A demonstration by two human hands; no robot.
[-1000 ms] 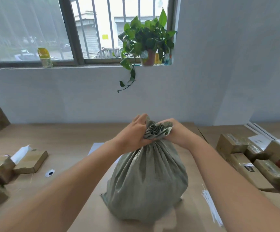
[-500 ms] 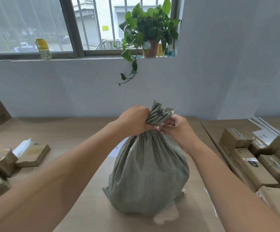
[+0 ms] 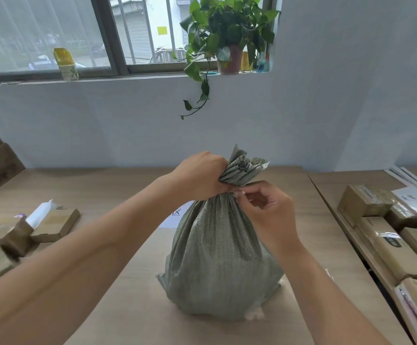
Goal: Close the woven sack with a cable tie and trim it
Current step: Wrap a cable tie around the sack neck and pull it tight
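gathering step: left hand (image 3: 200, 178) grip clenched round the sack (image 3: 222, 257) neck at centre frame; right hand (image 3: 268, 210) fingers loosely curled beside it, pinching nothing visible. next, fetch a tie.

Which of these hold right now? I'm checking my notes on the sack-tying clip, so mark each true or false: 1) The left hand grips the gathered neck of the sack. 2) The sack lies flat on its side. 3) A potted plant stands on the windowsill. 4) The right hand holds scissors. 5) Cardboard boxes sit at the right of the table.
1) True: the left hand is closed around the bunched neck of the woven sack.
2) False: it stands upright on the table.
3) True: the potted plant is there.
4) False: the right hand pinches at the neck; no scissors show.
5) True: cardboard boxes sit there.
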